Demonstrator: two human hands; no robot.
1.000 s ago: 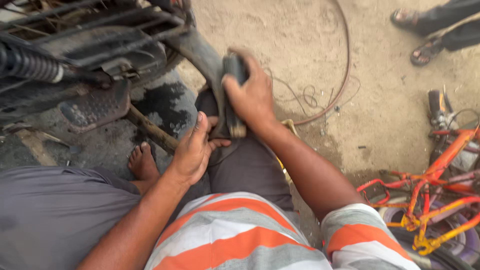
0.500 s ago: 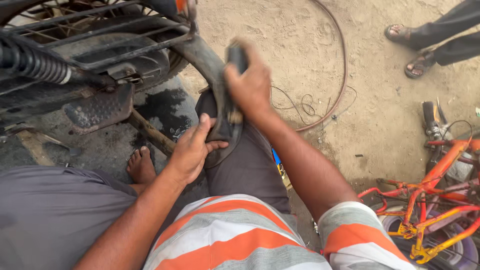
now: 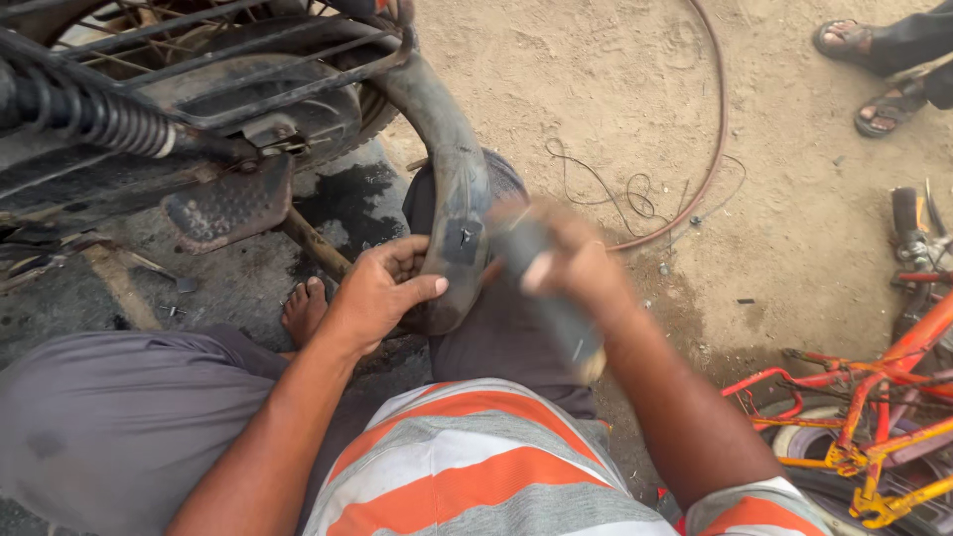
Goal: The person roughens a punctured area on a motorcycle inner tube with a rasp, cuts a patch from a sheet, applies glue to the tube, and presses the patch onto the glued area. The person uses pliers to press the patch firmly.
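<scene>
A black rubber inner tube [image 3: 452,159] curves down from a motorcycle's rear wheel and lies over my knee. It carries a dark square patch [image 3: 462,240]. My left hand [image 3: 382,290] grips the tube's lower bend just left of the patch. My right hand [image 3: 571,263] is blurred and shut on a dark cylindrical tool [image 3: 551,298], held just right of the patch and off the tube.
The motorcycle's rear rack, spring and footrest [image 3: 228,203] fill the upper left. My bare foot [image 3: 303,310] rests on oily ground. A thin wire loop [image 3: 695,149] lies on the sand. A red-orange bicycle frame [image 3: 874,387] is at right; another person's sandalled feet [image 3: 874,69] top right.
My right hand has come off the tube with the tool and moved right and down, uncovering the square patch. My left hand stays on the tube.
</scene>
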